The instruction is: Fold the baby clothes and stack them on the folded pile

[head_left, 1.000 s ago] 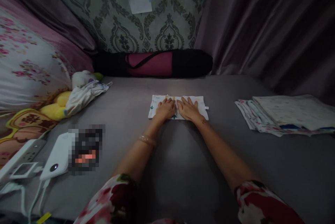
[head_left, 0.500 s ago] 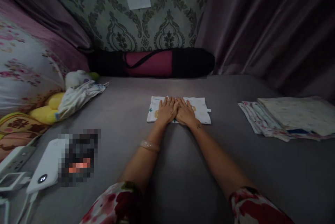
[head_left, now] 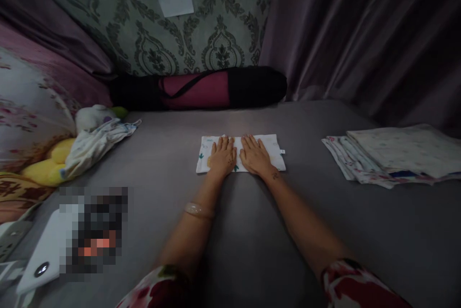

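Observation:
A white folded cloth [head_left: 276, 156] with a printed pattern of yellow and green lies flat on the grey bed sheet [head_left: 245, 212], a small tag sticking out at its right edge. My left hand [head_left: 222, 156] rests palm down on the left half of the cloth, fingers stretched out and pointing away from me. On the right half, my right hand [head_left: 255, 155] lies flat in the same way. A narrow strip of cloth shows between the two hands. Neither hand grips anything.
Folded cloths [head_left: 399, 154] are stacked at the right. A black and maroon long bag [head_left: 201, 89] lies along the wall. At the left are plush toys [head_left: 43, 166], a crumpled cloth [head_left: 97, 149], a white power bank [head_left: 46, 250] and a blurred-out object [head_left: 99, 231].
My hands have slid apart on the cloth, from touching each other to a small gap between them. The camera view has shifted slightly to the right.

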{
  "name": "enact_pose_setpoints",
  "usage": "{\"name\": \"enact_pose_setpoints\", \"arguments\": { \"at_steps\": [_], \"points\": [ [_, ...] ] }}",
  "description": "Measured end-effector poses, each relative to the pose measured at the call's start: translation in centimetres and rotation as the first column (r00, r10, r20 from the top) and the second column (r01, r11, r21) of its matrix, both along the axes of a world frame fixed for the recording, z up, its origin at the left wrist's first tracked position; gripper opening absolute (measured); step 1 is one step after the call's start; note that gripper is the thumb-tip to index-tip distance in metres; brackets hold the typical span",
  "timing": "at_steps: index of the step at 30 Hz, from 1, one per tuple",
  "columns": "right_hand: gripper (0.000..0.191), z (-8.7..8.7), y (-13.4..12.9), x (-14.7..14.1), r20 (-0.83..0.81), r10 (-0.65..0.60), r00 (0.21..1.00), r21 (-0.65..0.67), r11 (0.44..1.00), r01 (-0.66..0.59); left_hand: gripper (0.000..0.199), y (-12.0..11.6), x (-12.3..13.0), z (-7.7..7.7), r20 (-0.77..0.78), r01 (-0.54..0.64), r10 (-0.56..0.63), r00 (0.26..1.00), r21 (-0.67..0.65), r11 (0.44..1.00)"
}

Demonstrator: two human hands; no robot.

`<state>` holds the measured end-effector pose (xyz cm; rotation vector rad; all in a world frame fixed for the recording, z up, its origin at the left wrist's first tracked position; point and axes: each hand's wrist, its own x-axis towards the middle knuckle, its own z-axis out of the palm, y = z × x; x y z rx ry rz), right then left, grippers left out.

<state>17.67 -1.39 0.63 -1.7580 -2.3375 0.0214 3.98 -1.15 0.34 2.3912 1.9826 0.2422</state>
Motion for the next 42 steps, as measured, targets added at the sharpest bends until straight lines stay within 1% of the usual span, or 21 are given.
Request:
{"name": "enact_pose_setpoints", "arguments": {
  "at_steps": [2, 4, 6, 8, 10, 12, 14, 18, 20, 22, 26, 28, 30, 33, 34, 37, 40, 42],
  "points": [
    [0.058, 0.0, 0.0, 0.0, -0.001, -0.004, 1.0, -0.012, 1.0, 0.004, 0.055, 0.0, 0.0, -0.1, -0.005, -0.004, 0.004, 1.0, 0.026, 1.0],
    [0.058, 0.3, 0.1, 0.1, 0.0, 0.002, 1.0, -0.041, 0.999, -0.002, 0.054, 0.0, 0.0, -0.1, -0.007, -0.003, 0.003, 1.0, 0.026, 1.0],
    [0.058, 0.6, 0.1, 0.3, 0.001, 0.003, 1.0, -0.043, 0.999, -0.003, 0.055, 0.0, -0.3, 0.0, -0.009, -0.004, 0.004, 1.0, 0.042, 0.999],
    [0.058, 0.8, 0.0, 0.5, -0.001, -0.028, 1.0, -0.014, 1.0, 0.028, 0.058, 0.0, -0.7, 0.0, -0.013, -0.034, 0.036, 0.999, 0.089, 0.995],
    [0.058, 0.7, 0.0, 0.7, -0.001, -0.077, 0.997, -0.007, 0.997, 0.077, 0.062, 0.0, -1.2, -0.2, -0.013, -0.081, 0.083, 0.996, 0.105, 0.991],
    [0.059, 0.6, 0.0, 0.6, 0.005, -0.105, 0.994, -0.04, 0.994, 0.105, 0.064, 0.0, -1.5, -0.4, -0.011, -0.114, 0.115, 0.993, 0.067, 0.991],
    [0.059, 0.6, 0.0, 0.6, 0.01, -0.111, 0.994, -0.065, 0.992, 0.112, 0.065, 0.1, -1.7, -0.6, -0.011, -0.121, 0.121, 0.993, 0.036, 0.992],
    [0.059, 1.1, 0.0, 0.8, 0.004, -0.106, 0.994, -0.101, 0.989, 0.106, 0.064, 0.0, -1.9, 0.1, 0.006, -0.12, 0.12, 0.993, 0.009, 0.993],
    [0.061, 1.1, 0.0, 1.2, -0.019, -0.148, 0.989, -0.073, 0.987, 0.146, 0.064, -0.1, -2.2, 0.7, 0.02, -0.134, 0.133, 0.991, 0.041, 0.99],
    [0.062, 0.7, 0.2, 1.5, -0.043, -0.204, 0.978, -0.029, 0.979, 0.203, 0.065, -0.1, -2.8, 1.0, 0.025, -0.161, 0.16, 0.987, 0.059, 0.985],
    [0.064, -0.3, 0.5, 1.8, -0.057, -0.231, 0.971, -0.013, 0.973, 0.231, 0.069, 0.1, -3.7, 0.8, 0.02, -0.186, 0.186, 0.982, -0.037, 0.982],
    [0.064, -0.3, 0.6, 2.0, -0.065, -0.227, 0.972, -0.039, 0.974, 0.224, 0.069, 0.1, -3.9, 0.8, 0.034, -0.178, 0.18, 0.983, -0.038, 0.983],
    [0.064, 0.0, 0.7, 2.7, -0.075, -0.215, 0.974, -0.092, 0.974, 0.208, 0.066, 0.2, -4.1, 0.9, 0.065, -0.182, 0.181, 0.981, 0.002, 0.983],
    [0.065, 0.4, 0.8, 4.3, -0.076, -0.222, 0.972, -0.148, 0.967, 0.209, 0.063, 0.3, -4.8, 1.1, 0.089, -0.218, 0.212, 0.973, 0.065, 0.974],
    [0.065, 0.4, 0.9, 4.8, -0.071, -0.226, 0.971, -0.149, 0.965, 0.214, 0.063, 0.3, -5.1, 1.0, 0.082, -0.225, 0.22, 0.972, 0.056, 0.973],
    [0.064, -0.1, 1.1, 5.9, -0.061, -0.212, 0.975, -0.132, 0.97, 0.203, 0.064, 0.4, -5.7, 0.6, 0.054, -0.226, 0.228, 0.972, -0.032, 0.974],
    [0.064, -0.6, 1.2, 6.2, -0.067, -0.197, 0.978, -0.108, 0.976, 0.189, 0.065, 0.5, -6.0, 0.2, 0.058, -0.236, 0.241, 0.969, -0.074, 0.969],
    [0.063, -0.6, 1.2, 6.3, -0.074, -0.196, 0.978, -0.108, 0.976, 0.188, 0.065, 0.5, -6.0, 0.2, 0.073, -0.239, 0.246, 0.967, -0.094, 0.967]
  ]
}}
